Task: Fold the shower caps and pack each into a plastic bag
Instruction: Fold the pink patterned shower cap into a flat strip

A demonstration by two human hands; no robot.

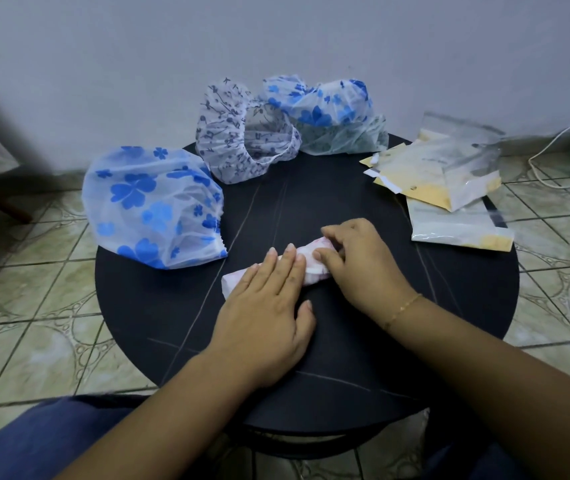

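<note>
- Our left hand point(269, 303) presses flat on the folded pink cap point(311, 268) at the centre of the round black counter point(345, 358); our right hand point(359, 261) has its fingers curled round the cap's end.
- Blue-flowered caps lie at 10 point(151, 206) and 12 o'clock point(328, 112), plastic bags point(449, 174) at 2.
- Tiled floor point(34, 306), pale wall point(276, 36).

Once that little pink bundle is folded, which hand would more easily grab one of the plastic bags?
The right hand, probably. The pile of clear and yellow plastic bags lies on the right side of the round black table, on that hand's side. The left hand presses flat on the folded pink-and-white shower cap, holding it down.
</note>
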